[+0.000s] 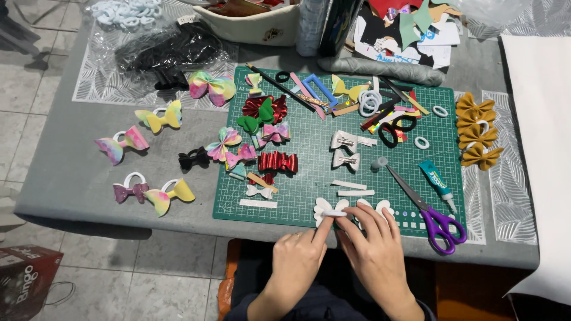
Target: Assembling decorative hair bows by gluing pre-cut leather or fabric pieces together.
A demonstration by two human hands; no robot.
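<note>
A white bow-shaped cutout [326, 207] lies at the near edge of the green cutting mat [309, 160]. My left hand [297, 255] and my right hand [372, 246] meet over it, fingertips pinching a small white strip [333, 213] across the bow's middle. A second white bow piece [382, 206] shows just behind my right fingers. Purple-handled scissors [431, 214] lie on the mat to the right of my right hand, and a glue tube [437, 181] rests beside them.
Finished bows fill the table: pastel ones [159, 117] on the left, red metallic ones [277, 161] on the mat, mustard ones [476, 131] at right. White strips [353, 189], black scissors [395, 128], hair rings and foam scraps crowd the mat. A cardboard box [24, 279] stands on the floor.
</note>
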